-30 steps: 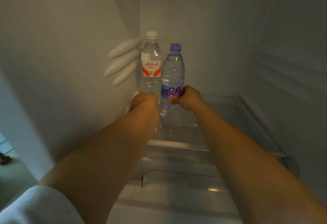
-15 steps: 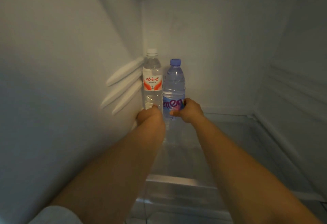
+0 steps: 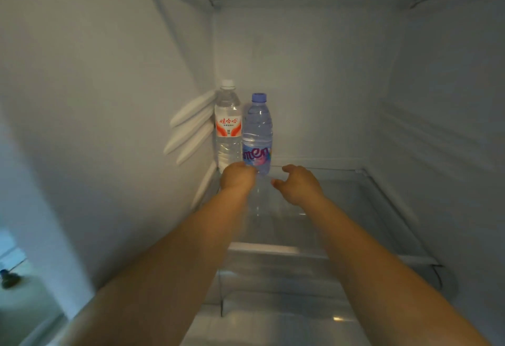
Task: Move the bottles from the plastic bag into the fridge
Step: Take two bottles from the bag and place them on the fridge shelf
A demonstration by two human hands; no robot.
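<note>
Two water bottles stand upright side by side in the fridge's back left corner, on the glass shelf [image 3: 341, 181]. The left one is a clear bottle with a white cap and red label [image 3: 228, 124]. The right one is a bluish bottle with a purple cap [image 3: 257, 132]. My left hand [image 3: 237, 177] hovers just in front of their bases with its fingers loosely curled, holding nothing that I can see. My right hand [image 3: 297, 184] is off the bluish bottle, to its right, fingers spread and relaxed. The plastic bag is out of view.
White shelf-support ribs [image 3: 191, 127] stick out from the left wall beside the bottles. The glass shelf extends to the right, with its front edge [image 3: 273, 250] under my forearms. A second transparent shelf lies below. The floor shows at the bottom left.
My right hand has let go of the bluish bottle and drawn back to the right. My left hand has come off the white-capped bottle. Both bottles stay standing.
</note>
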